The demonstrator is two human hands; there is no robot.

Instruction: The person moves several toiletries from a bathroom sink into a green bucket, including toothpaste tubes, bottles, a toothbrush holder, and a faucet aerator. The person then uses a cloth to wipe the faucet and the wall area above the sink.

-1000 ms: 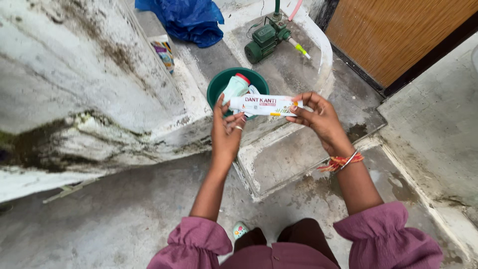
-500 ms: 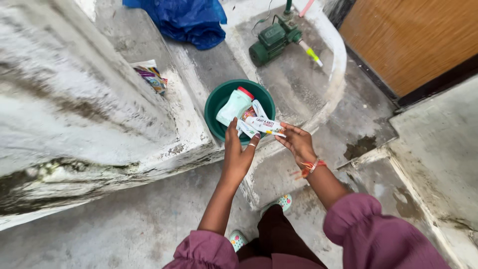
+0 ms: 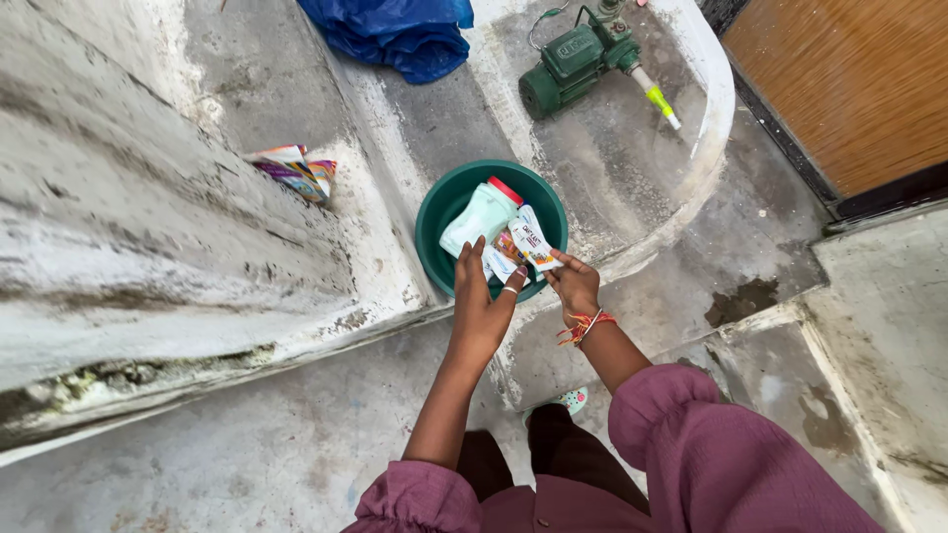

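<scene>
A green plastic basin (image 3: pixel 434 212) sits on a stained concrete step. Inside it lie a pale green bottle with a red cap (image 3: pixel 478 218) and some packets. My right hand (image 3: pixel 572 284) pinches the lower end of a white toothpaste tube (image 3: pixel 531 241), which reaches over the basin's near rim. My left hand (image 3: pixel 481 298) hovers at the rim beside the tube, its fingertips on a small white packet (image 3: pixel 497 264). A ring is on one left finger; red thread and a bangle circle my right wrist.
A green water pump (image 3: pixel 576 57) stands on the curved concrete platform behind the basin. A blue plastic sheet (image 3: pixel 395 30) lies at the top. A colourful packet (image 3: pixel 291 170) rests on the upper step. A wooden door (image 3: pixel 849 79) is at the right.
Both hands have moved forward and down from mid-air to the basin, carrying the toothpaste tube. The tube has turned from level to lengthwise over the rim. The view has shifted closer.
</scene>
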